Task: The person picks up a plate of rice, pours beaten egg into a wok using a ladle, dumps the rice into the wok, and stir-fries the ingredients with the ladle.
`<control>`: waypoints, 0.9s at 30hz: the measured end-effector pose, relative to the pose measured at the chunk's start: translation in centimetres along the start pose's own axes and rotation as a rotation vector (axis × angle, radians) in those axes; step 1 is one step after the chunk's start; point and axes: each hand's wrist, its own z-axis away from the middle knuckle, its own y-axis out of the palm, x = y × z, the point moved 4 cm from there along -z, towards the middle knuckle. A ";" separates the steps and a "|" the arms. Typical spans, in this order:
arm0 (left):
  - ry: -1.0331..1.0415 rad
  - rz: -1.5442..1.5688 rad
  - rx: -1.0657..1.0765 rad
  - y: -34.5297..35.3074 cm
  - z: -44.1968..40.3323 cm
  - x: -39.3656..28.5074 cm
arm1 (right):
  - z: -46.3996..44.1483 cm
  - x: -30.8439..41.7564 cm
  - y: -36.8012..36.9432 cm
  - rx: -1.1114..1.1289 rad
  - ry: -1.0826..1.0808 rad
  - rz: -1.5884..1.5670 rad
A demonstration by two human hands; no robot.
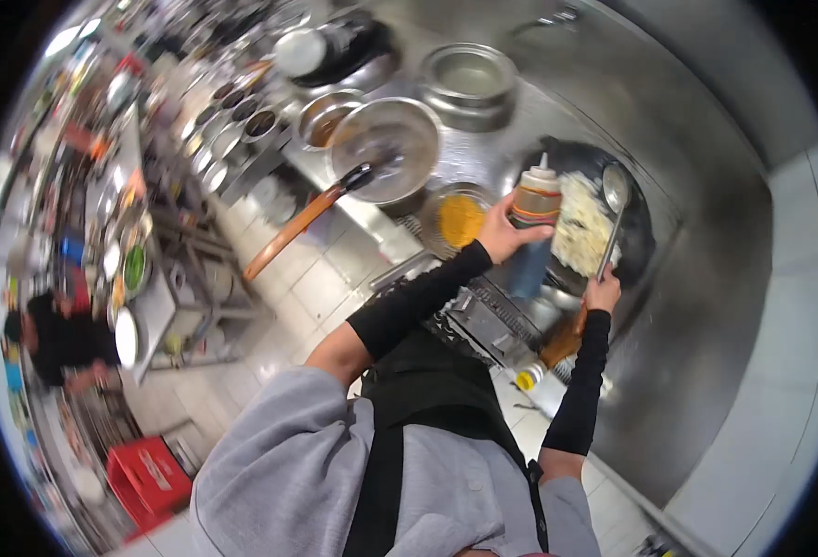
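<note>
My left hand (509,232) is wrapped round a squeeze bottle (536,193), dark in the body, with a pale cap and its pointed nozzle upward. The bottle is held at the left side of a black wok (648,218). Inside the wok lies a mass of pale, noodle-like food (583,221). My right hand (602,292) grips the handle of a metal ladle (617,188), whose bowl rests over the far right of the food. Black sleeves cover both forearms.
Left of the wok stand a bowl of orange-yellow contents (462,220), a large strainer with a wooden handle (297,227) and a metal pot (469,79). A yellow-capped bottle (531,376) lies by the stove edge. Another person (61,339) and a red crate (149,478) are far left.
</note>
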 end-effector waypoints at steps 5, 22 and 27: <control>0.251 -0.171 -0.323 -9.9 1.2 -11.2 | 8.9 8.3 -2.1 0.316 -0.212 0.277; 0.172 -1.127 -1.498 -78.0 -0.1 -10.6 | 8.6 10.9 6.7 0.082 0.316 0.017; 0.351 -1.262 -1.348 -87.8 -0.2 -5.8 | 16.7 21.6 -1.1 0.126 0.150 0.467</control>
